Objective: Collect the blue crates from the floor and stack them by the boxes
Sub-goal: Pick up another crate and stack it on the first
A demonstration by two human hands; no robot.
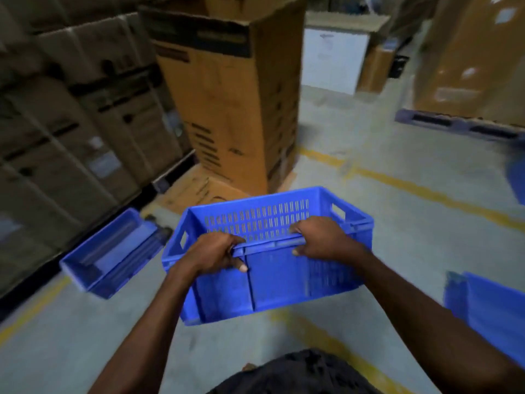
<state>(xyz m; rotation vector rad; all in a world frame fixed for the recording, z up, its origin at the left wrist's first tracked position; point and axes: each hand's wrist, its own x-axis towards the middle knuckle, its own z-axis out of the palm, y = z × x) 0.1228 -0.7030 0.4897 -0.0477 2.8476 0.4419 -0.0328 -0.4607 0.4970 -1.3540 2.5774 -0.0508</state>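
A blue perforated crate (278, 282) hangs above the floor in front of me, gripped by its near rim. My left hand (211, 253) clutches the rim's left part and my right hand (324, 238) holds its right part. A second blue crate (113, 254) lies tipped on the floor to the left, beside the wall of boxes. Part of a third blue crate (491, 311) shows at the right edge. A tall brown cardboard box (235, 109) stands just beyond the held crate.
Stacked cardboard boxes (71, 123) line the left side. A flat sheet of cardboard (196, 191) lies at the tall box's foot. A dark pallet (454, 123) with wrapped boxes stands at the right. Yellow floor lines (426, 191) cross the grey concrete floor.
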